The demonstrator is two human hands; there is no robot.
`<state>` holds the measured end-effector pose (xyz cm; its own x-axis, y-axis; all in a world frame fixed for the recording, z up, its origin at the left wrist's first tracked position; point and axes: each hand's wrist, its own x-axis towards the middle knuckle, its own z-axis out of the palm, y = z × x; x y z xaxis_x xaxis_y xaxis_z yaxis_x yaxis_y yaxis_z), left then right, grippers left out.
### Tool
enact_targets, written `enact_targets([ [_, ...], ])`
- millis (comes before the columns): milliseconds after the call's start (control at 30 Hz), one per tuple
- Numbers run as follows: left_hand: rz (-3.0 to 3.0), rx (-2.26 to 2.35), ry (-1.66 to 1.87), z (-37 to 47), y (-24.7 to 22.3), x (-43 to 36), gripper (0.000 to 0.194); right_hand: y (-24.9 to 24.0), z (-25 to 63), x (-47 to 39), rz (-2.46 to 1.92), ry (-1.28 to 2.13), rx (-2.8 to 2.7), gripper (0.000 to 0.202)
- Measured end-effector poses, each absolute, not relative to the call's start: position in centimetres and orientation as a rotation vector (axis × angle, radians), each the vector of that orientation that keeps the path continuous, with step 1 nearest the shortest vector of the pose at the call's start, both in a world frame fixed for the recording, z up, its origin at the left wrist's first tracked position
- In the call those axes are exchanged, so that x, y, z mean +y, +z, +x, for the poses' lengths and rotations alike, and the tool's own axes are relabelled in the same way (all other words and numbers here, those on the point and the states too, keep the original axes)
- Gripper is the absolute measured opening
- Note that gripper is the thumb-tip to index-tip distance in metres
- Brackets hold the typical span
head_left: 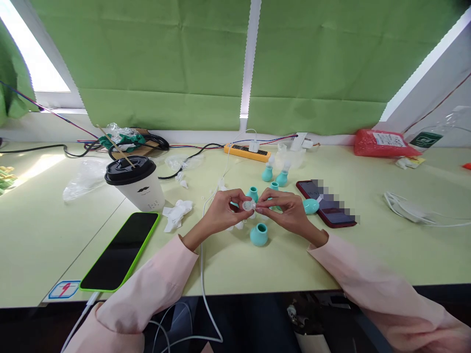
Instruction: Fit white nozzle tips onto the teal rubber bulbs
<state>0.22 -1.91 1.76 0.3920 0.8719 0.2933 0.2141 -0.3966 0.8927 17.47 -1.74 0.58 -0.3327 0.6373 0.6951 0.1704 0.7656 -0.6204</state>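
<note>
Between both hands, above the middle of the table, is a small clear plastic cup-shaped piece. My left hand is closed, pinching it from the left with thumb and fingers. From the right, the fingertips of my right hand are pressed together at its narrow end; whether they hold a separate small part I cannot make out. Just below the hands stands a turquoise rubber bulb with its round opening upward. Behind the fingers are more such bulbs, partly hidden, and one lies on its side by the dark red phone.
A paper cup with a black lid, a green-cased phone and crumpled tissue are at left. The dark red phone and a white mask lie right. A yellow power strip is behind; a white cable runs across the front edge.
</note>
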Motion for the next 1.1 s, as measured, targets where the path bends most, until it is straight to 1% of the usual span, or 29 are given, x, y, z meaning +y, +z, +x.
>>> enact_targets([
  [200, 1.786, 0.905, 0.955, 0.1, 1.9, -1.9, 0.02, 0.9, 17.6, -1.7, -0.55, 0.43, -1.987, 0.008],
  [300, 1.709, 0.858, 0.928, 0.1, 1.6, -1.7, 0.021, 0.9, 17.5, -1.9, -0.558, 0.342, -2.025, 0.01],
  [433, 1.625, 0.802, 0.929, 0.0, 1.3, -1.4, 0.023, 0.7, 17.4, -2.1, -0.582, 0.307, -2.037, 0.01],
  [533, 1.562, 0.728, 0.874, -0.1, 1.4, -1.2, 0.025, 0.7, 17.5, -2.1, -0.63, 0.335, -1.933, 0.008],
  [633, 1.502, 0.642, 0.79, -0.2, 1.6, -1.1, 0.028, 1.0, 17.7, -2.1, -0.648, 0.471, -1.86, 0.007],
  [733, 1.477, 0.597, 0.767, -0.3, 1.8, -1.0, 0.03, 1.3, 17.7, -2.2, -0.618, 0.568, -1.904, 0.02],
  [800, 1.491, 0.605, 0.758, -0.3, 1.8, -1.0, 0.031, 1.3, 17.7, -2.2, -0.596, 0.556, -1.937, 0.022],
  [933, 1.519, 0.645, 0.715, -0.4, 1.9, -1.0, 0.031, 1.2, 17.8, -2.0, -0.561, 0.579, -1.972, 0.014],
  [1100, 1.497, 0.656, 0.713, -0.4, 1.9, -0.9, 0.029, 1.1, 17.9, -1.9, -0.538, 0.515, -2.047, 0.016],
])
